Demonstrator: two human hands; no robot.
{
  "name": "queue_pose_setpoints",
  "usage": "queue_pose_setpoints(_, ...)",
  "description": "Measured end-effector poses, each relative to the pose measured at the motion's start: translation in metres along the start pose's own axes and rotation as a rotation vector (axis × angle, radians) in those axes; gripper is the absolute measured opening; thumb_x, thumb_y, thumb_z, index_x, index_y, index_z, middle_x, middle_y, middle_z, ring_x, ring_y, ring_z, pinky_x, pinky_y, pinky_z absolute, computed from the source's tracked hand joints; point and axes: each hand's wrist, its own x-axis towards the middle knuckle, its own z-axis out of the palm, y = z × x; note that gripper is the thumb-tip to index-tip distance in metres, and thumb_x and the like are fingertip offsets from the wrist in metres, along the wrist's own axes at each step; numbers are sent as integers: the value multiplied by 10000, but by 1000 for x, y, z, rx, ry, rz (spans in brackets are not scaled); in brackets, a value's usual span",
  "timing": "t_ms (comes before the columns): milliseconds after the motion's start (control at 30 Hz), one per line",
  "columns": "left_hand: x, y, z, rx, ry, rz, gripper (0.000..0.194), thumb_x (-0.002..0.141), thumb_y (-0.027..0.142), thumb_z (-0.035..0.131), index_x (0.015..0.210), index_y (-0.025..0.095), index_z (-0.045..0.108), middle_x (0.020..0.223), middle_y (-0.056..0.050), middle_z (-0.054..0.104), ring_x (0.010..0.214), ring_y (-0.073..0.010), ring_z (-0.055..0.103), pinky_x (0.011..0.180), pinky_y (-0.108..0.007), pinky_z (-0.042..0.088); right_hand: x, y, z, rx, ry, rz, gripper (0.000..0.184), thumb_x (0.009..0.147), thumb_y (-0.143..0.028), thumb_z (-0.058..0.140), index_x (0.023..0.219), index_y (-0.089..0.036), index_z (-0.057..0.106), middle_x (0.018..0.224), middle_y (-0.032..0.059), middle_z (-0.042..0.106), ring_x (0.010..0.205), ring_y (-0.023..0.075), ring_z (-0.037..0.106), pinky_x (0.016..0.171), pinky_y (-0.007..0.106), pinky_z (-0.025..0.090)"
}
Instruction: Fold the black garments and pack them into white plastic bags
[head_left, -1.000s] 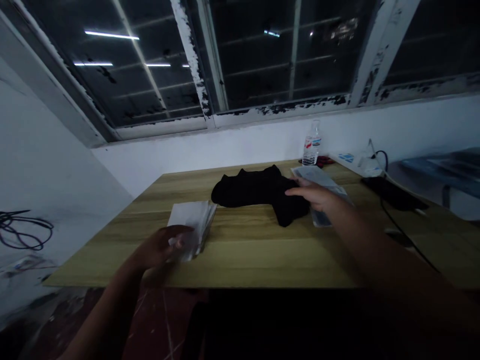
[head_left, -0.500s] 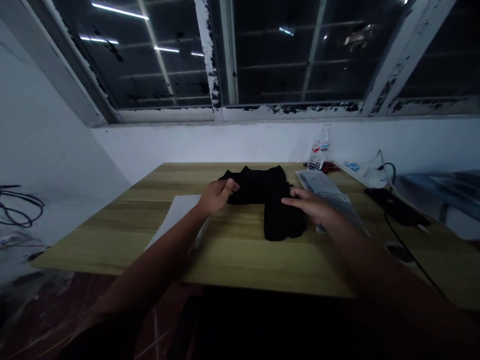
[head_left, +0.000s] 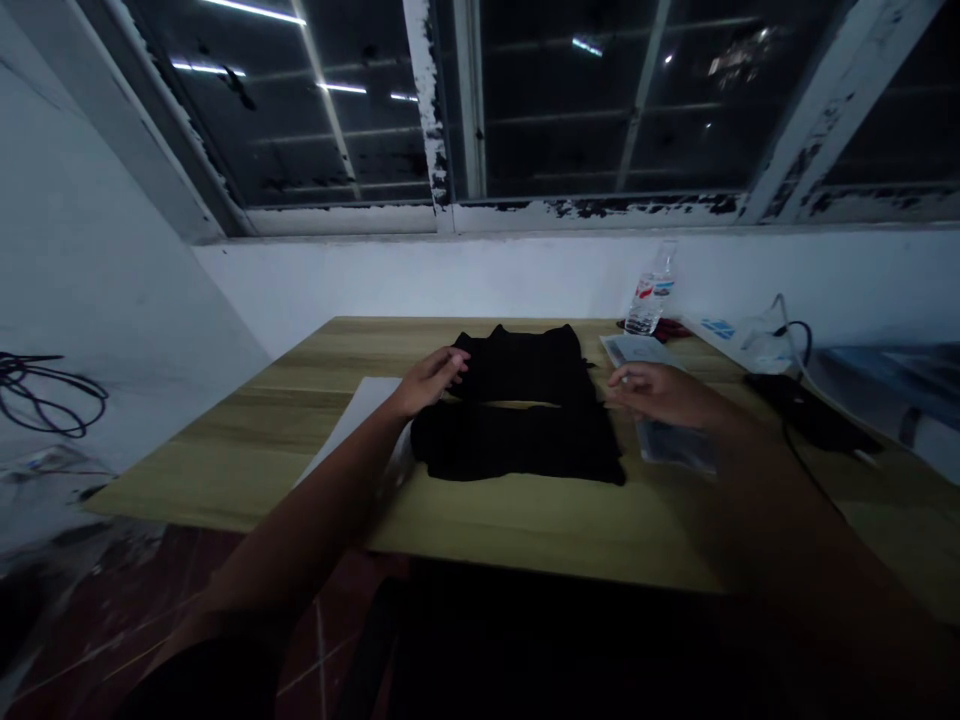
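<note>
A black garment (head_left: 517, 440) lies on the wooden table (head_left: 525, 525), looking like trousers with two leg-like parts side by side, joined at the right. The narrow gap between the parts shows the tabletop. At the left end of the farther part is my left hand (head_left: 427, 382), its thumb and fingertips closed together at the cloth's edge. Past the garment's right edge, my right hand (head_left: 660, 393) hovers with half-curled, loosely parted fingers and nothing visible in them. Both forearms reach in from below.
A clear plastic bottle (head_left: 651, 295) stands by the wall at the back. Under and beyond my right hand lies a clear plastic packet (head_left: 679, 450). White paper (head_left: 349, 415) is by my left forearm. A dark device with a cable (head_left: 810, 415) lies to the right.
The nearer part of the garment, bunched at the right before, now stretches out flat to the left. My right hand has come off the cloth and moved right. My left hand has barely shifted.
</note>
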Motion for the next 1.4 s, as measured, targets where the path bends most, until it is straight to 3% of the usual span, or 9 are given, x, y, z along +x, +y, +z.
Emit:
queue_pose_setpoints(133,-13,11,-31,79,-523,204,696,876,796,558,1202,197,698,1093,-134,742,1028,-252,695,923,-390,540,-5,-24,22,-241,-146,-290,321,850,-531,728,969,-233,718,813,31,683,711,178,617,639,303,468)
queue_pose_setpoints(333,-17,20,-60,188,-802,107,769,729,695,809,1331,249,636,991,-61,741,975,-253,692,950,-404,503,-9,-46,56,-494,-318,-417,72,815,-235,751,886,-228,748,829,26,693,703,161,583,623,296,383)
queue_pose_setpoints(467,-15,8,-63,383,-647,3,414,880,518,725,1181,235,691,962,-38,723,872,-189,673,816,-312,503,-7,-42,55,-470,-293,-388,68,832,-184,666,802,-220,715,707,-10,629,597,127,503,572,289,330)
queue_pose_setpoints(633,-17,18,-60,425,-230,183,352,920,520,643,988,177,686,814,-24,686,778,-155,628,749,-281,479,-4,-35,47,-365,-122,-429,49,862,-215,628,855,-214,676,766,0,619,668,137,527,621,281,374)
queue_pose_setpoints(767,-45,59,-39,410,-553,224,318,907,499,693,847,186,682,801,-22,697,737,-147,627,700,-260,461,-8,-41,48,-452,-112,-400,83,807,-160,654,856,-227,650,806,-1,651,682,139,523,606,280,335)
queue_pose_setpoints(900,-82,70,-15,514,-837,54,265,835,490,762,899,239,701,839,1,688,746,-171,628,643,-258,417,-15,-54,49,-493,-212,-335,141,814,-265,711,718,-225,615,713,-11,645,625,144,520,570,293,280)
queue_pose_setpoints(1100,-97,37,-11,716,-642,9,362,772,390,772,1097,273,664,1149,-24,663,1013,-246,633,806,-302,440,-16,-50,61,-562,-269,-276,204,687,-237,791,882,-285,751,891,11,749,735,195,613,593,306,319)
queue_pose_setpoints(1233,-91,29,-14,755,-611,46,206,863,329,665,1058,263,676,1125,-29,675,1014,-236,642,850,-320,452,-17,-54,65,-685,-228,-271,176,684,-107,676,763,-261,705,829,30,740,709,202,604,579,320,294)
queue_pose_setpoints(1400,-89,38,-21,821,-425,228,135,906,337,614,864,219,666,969,-58,701,923,-238,649,847,-356,478,-33,-81,39,-665,-84,-325,100,737,-162,598,799,-241,604,832,17,699,702,182,566,586,314,280)
